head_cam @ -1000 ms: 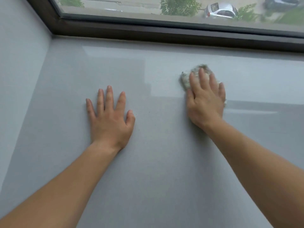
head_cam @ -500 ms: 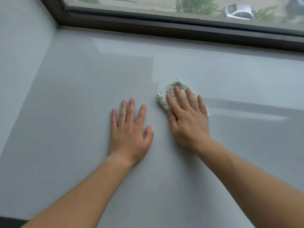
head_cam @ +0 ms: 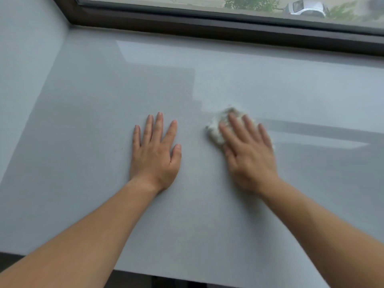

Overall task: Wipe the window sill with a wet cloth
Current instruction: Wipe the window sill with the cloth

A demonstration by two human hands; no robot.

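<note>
The right hand (head_cam: pixel 249 156), fingers flat, presses the cloth (head_cam: pixel 216 129) onto the window sill (head_cam: pixel 99 104), having swept it closer to the flat, empty left hand (head_cam: pixel 155 152); the edges likely remain unwiped.

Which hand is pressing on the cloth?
The right hand, fingers flat over the white cloth; the left hand lies bare on the sill.

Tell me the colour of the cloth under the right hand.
Off-white, fluffy cloth, pressed flat by the right hand; the head view shows it.
</note>
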